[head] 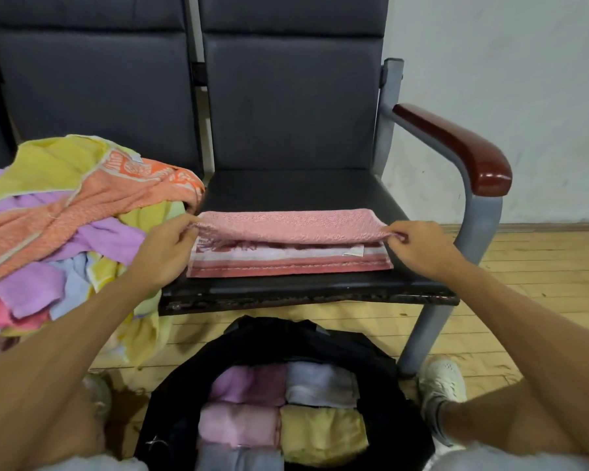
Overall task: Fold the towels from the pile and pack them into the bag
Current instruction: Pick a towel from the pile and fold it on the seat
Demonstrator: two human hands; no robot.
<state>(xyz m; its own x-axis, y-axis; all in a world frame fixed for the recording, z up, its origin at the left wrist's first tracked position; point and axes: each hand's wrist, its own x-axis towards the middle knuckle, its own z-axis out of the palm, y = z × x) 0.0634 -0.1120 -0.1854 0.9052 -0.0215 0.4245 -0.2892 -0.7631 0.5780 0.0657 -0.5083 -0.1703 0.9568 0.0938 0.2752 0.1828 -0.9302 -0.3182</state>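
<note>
A pink towel lies across the black chair seat, its far half lifted and folded toward me over the patterned border. My left hand pinches the towel's left corner. My right hand pinches the right corner. On the seat to the left sits a loose pile of towels in orange, yellow, purple and blue. On the floor in front of the chair, between my legs, stands an open black bag holding several folded towels: purple, grey, pink and yellow.
The chair has a dark red armrest on a grey metal frame at the right. Wooden floor stretches to the right, and a white wall stands behind. My white shoe rests beside the bag.
</note>
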